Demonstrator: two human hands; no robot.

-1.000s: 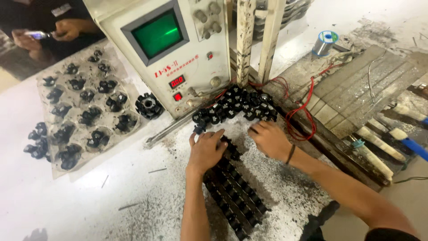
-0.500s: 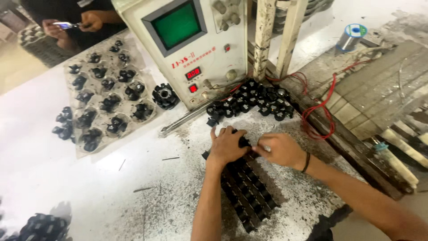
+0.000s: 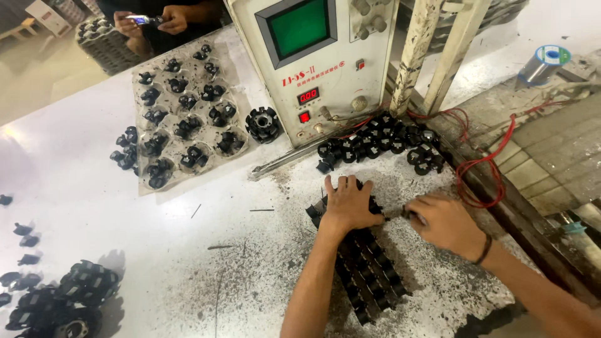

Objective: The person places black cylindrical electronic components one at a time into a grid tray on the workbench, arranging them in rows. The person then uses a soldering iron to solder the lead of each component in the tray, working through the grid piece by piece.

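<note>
— Black plastic, all of it: a long rack of small black ribbed parts [image 3: 369, 275] lies on the speckled white table [image 3: 94, 188], slanting toward the near edge.

— And the hands?

— The left hand [image 3: 347, 203] lies flat on the rack's far end, fingers spread, pressing down. The right hand [image 3: 444, 222] is curled just beside it, pinching a thin dark tool [image 3: 395, 214] whose tip meets the rack.

— What's around?

— A loose heap of black parts [image 3: 382, 143] behind, at the foot of a beige test box with a green screen [image 3: 313, 56]; a clear blister tray of black parts [image 3: 181, 119] well to the left; red wires [image 3: 482, 169] at right.
</note>
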